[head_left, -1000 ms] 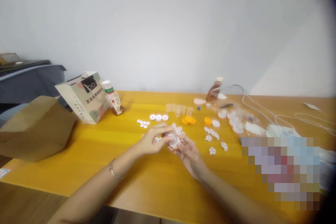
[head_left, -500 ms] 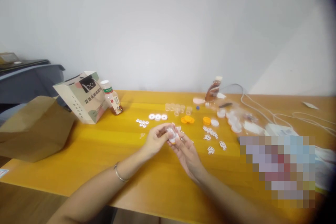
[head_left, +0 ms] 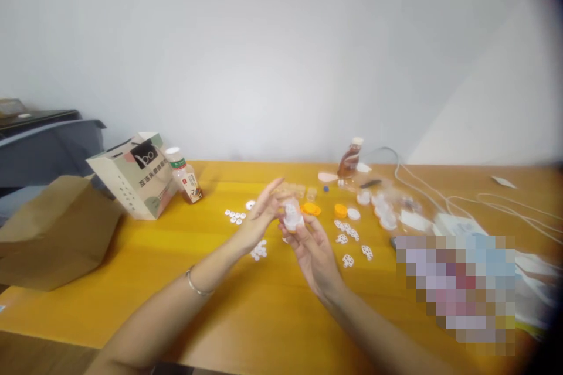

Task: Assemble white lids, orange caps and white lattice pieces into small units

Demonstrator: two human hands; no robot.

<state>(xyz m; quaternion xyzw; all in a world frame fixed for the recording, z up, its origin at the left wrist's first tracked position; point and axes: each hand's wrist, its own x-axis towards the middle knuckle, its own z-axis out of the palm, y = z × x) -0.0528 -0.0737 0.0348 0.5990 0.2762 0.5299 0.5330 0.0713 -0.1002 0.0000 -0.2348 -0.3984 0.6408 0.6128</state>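
Observation:
My right hand (head_left: 317, 255) grips a small see-through plastic container (head_left: 291, 212) with a whitish piece inside it, between thumb and fingers, above the table. My left hand (head_left: 259, 218) is just left of it, fingers stretched out and apart; whether a fingertip touches the container is unclear. Small white pieces (head_left: 259, 251) lie under my left wrist. Past the hands are orange caps (head_left: 311, 209) and clear cups (head_left: 300, 191), partly hidden by my left fingers. White perforated pieces (head_left: 347, 229) lie to the right.
On the yellow table (head_left: 211, 328), a paper gift bag (head_left: 145, 179), a brown bag (head_left: 57, 231) and a labelled bottle (head_left: 187, 179) stand left. A dark drink bottle (head_left: 349, 159), white cables (head_left: 422, 179) and a plastic bag (head_left: 385, 208) are at the right. A blurred patch covers the lower right.
My left hand has loosened from the container and its fingers have straightened upward. My right hand keeps hold of it, now raised slightly. The view has tilted up a little.

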